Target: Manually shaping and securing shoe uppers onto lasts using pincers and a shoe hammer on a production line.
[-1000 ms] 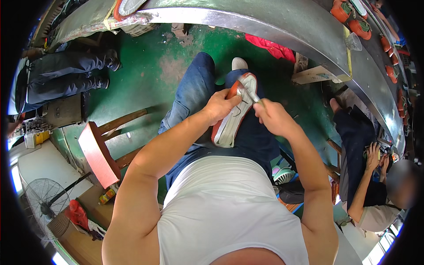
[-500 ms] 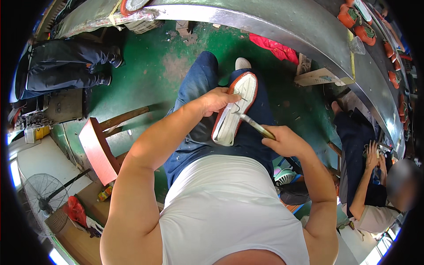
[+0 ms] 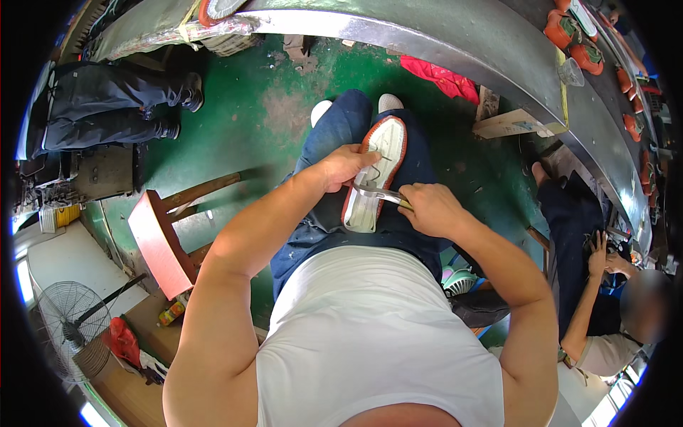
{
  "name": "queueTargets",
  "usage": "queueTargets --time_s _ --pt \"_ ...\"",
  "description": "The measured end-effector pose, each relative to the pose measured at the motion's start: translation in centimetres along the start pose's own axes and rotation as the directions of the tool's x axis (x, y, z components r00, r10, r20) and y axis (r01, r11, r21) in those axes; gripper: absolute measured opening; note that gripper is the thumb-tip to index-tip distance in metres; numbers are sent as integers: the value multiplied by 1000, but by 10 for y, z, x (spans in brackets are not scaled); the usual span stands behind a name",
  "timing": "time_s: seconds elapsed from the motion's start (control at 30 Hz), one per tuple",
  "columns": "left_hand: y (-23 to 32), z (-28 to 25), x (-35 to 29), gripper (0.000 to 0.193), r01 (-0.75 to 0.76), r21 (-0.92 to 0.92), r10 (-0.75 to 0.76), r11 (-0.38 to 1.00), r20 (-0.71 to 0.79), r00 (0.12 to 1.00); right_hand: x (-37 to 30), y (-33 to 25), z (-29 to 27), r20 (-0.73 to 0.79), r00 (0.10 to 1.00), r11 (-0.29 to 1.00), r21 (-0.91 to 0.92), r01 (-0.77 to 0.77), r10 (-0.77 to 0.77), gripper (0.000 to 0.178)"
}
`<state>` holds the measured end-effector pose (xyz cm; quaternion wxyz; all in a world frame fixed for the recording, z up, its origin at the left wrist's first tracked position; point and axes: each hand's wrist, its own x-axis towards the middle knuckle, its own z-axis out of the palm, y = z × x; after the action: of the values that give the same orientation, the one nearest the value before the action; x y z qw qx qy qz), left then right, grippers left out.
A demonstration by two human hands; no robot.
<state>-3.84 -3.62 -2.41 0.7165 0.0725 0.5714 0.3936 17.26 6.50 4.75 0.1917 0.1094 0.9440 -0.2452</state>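
A shoe (image 3: 389, 135) lies bottom up on my lap, its white underside edged in reddish brown. A dark curved line, perhaps a thread or shadow, runs across its middle. My left hand (image 3: 346, 166) is closed on the shoe's left edge, with thumb and fingertips over the white underside. In my right hand (image 3: 432, 209) is a hammer (image 3: 384, 193), gripped by its handle from the right. Its metal head is over the lower half of the underside, just below my left fingers; I cannot tell whether it touches.
A long metal-topped bench (image 3: 427, 44) curves ahead, with several orange-brown shoes (image 3: 588, 57) at right. Left stand a reddish stool (image 3: 162, 242) and a fan (image 3: 71, 327). A person in dark trousers (image 3: 107, 107) is at far left; another person's hand (image 3: 597, 255) shows at right.
My right hand and the hammer have moved left and up, bringing the head lower on the underside. The shoe has shifted slightly left. My left knee has moved, uncovering a second foot.
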Motion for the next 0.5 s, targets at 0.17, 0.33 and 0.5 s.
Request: queueTargets --time_s 0.17,0.33,0.5 --pt "-3 -11 -15 74 -129 -84 150 988 331 932 -12 14 37 -194 975 946 322 -42 109 19" --pt "-14 12 -8 66 -215 229 185 949 145 972 -39 -8 32 -179 975 989 84 -121 135 27" --pt "-22 14 -2 66 -202 260 188 944 78 979 -41 -41 31 -138 988 969 -228 -97 66 28"
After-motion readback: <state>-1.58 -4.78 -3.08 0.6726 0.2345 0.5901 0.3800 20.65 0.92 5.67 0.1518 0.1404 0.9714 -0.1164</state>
